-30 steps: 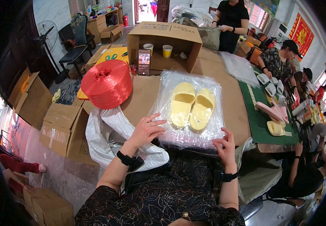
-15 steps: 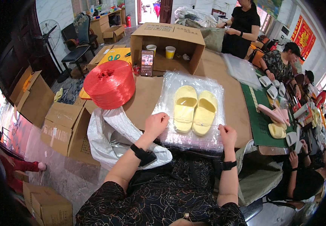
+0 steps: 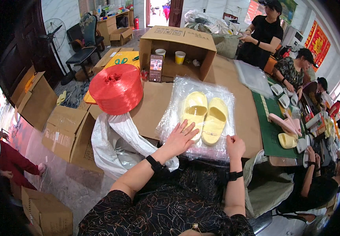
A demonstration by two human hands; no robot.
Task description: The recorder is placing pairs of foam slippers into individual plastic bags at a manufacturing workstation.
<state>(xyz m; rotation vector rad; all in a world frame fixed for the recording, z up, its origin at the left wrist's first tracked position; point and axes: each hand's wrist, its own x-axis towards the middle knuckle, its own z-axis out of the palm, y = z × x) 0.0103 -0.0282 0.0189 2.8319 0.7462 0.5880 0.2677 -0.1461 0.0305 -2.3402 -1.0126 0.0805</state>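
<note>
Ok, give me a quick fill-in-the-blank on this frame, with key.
1. The left hand has its fingers spread over the lower part of the ____-hand slipper of the pair in front of the person.
2. That pair of slippers is pale ____.
3. The big roll of twine is ____.
4. Inside the open cardboard box stand ____ paper cups.

Missing words: left; yellow; red; two.

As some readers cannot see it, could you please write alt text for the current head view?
A pair of yellow slippers lies in or on clear plastic, the person's left hand spread over the near end of the left one, the right hand curled by the plastic's right edge. A red twine roll sits left, a cardboard box behind.
</note>
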